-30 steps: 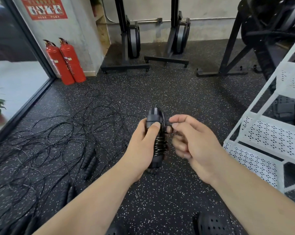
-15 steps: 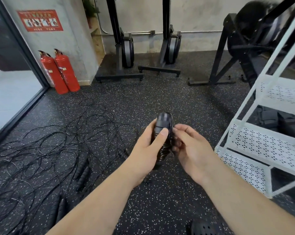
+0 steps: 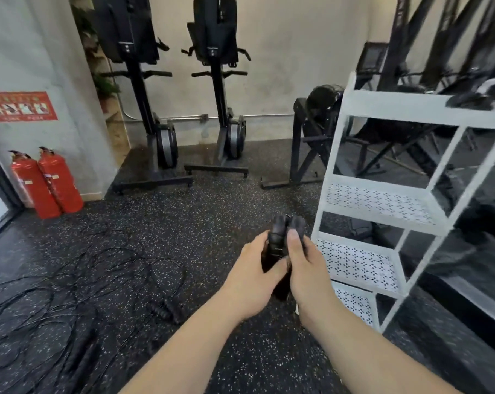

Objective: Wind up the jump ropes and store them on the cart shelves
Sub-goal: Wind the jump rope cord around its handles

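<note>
One wound jump rope (image 3: 280, 243) — two handles side by side, cord coiled round them — is held upright in the air between both hands, just left of the white cart (image 3: 382, 207). The left hand (image 3: 250, 282) is wrapped round its lower part; the right hand (image 3: 307, 270) is clamped on it, thumb pressed to the coils. Four cart tiers are counted. The loose ropes (image 3: 70, 294) on the floor are too tangled to count. Two red fire extinguishers (image 3: 58, 183) and two upended rowing machines (image 3: 166, 143) are seen — the red wall sign (image 3: 20, 106) cannot be read.

I see a black jump rope (image 3: 277, 240) at centre, a white perforated cart (image 3: 377, 203) at right, red extinguishers (image 3: 58, 183) at left, and a white-speckled black floor (image 3: 212, 223).
</note>
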